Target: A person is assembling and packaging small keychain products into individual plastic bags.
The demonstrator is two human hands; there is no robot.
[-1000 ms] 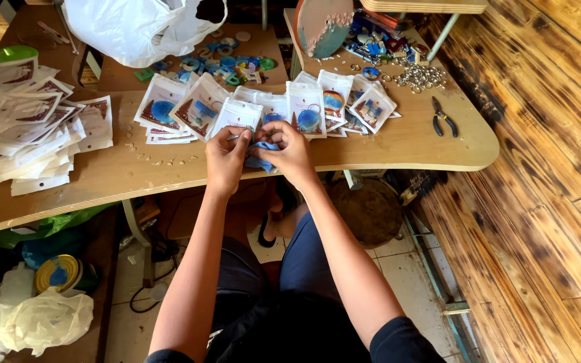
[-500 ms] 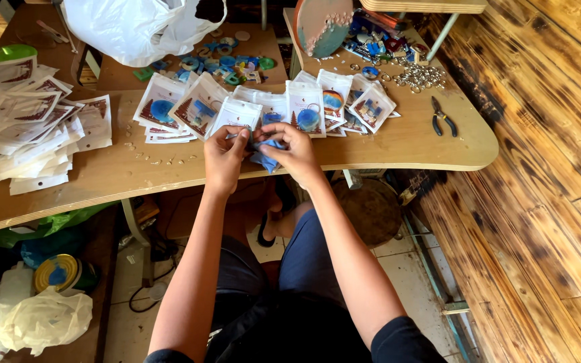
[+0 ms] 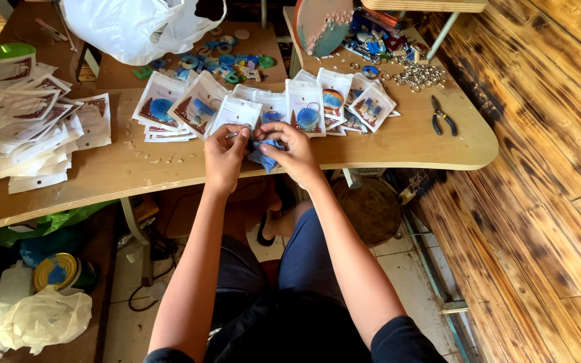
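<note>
Fingertips of left hand [image 3: 225, 153] and right hand [image 3: 292, 151] pinched on a small blue piece [image 3: 264, 152] at frame centre, over the near table [image 3: 169, 171] edge. Just beyond, filled clear packets [image 3: 237, 107]; far left, empty packets [image 3: 21, 128]; right, black pliers [image 3: 443, 116].

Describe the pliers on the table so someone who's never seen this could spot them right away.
Start at the wooden table and go to its rounded right end. The pliers lie alone on bare wood there, right of the row of small packets. They are the only dark hand tool, with black handles.
</note>
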